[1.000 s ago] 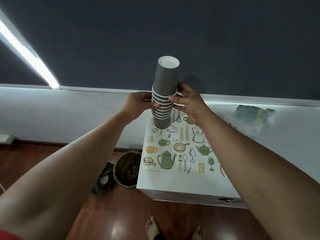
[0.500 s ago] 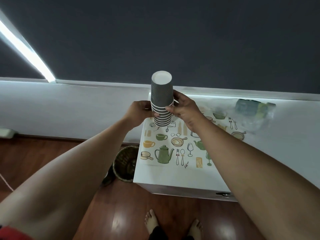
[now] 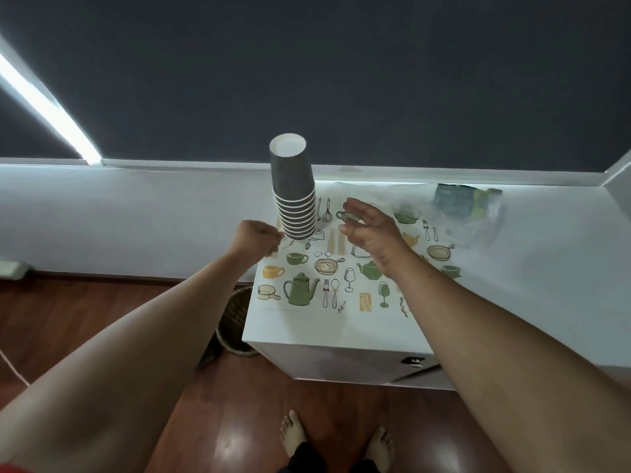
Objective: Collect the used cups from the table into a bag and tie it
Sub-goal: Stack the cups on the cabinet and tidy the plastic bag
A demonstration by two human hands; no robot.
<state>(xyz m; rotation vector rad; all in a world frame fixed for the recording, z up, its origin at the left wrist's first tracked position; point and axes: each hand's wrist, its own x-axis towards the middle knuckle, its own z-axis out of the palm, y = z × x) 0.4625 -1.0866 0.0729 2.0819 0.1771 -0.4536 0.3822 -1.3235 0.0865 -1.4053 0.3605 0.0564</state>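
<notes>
A stack of several dark grey paper cups (image 3: 294, 196), nested upside down with white rims showing, stands on the far left part of the white table (image 3: 341, 332). My left hand (image 3: 256, 241) is curled shut just left of the stack's base, apart from it or barely touching. My right hand (image 3: 370, 233) hovers open to the right of the stack, fingers apart, holding nothing. A crumpled clear plastic bag (image 3: 454, 213) lies on the table at the far right, with a blue-green packet inside or under it.
A placemat printed with kitchenware (image 3: 327, 281) covers the table's left part. A woven basket (image 3: 235, 322) stands on the wooden floor beside the table's left edge. A wall with a dark blind is directly behind. My bare feet show at the bottom.
Both hands lowered the stack onto the table and let go. My right hand has drawn away to the right and opened; my left hand has pulled back slightly.
</notes>
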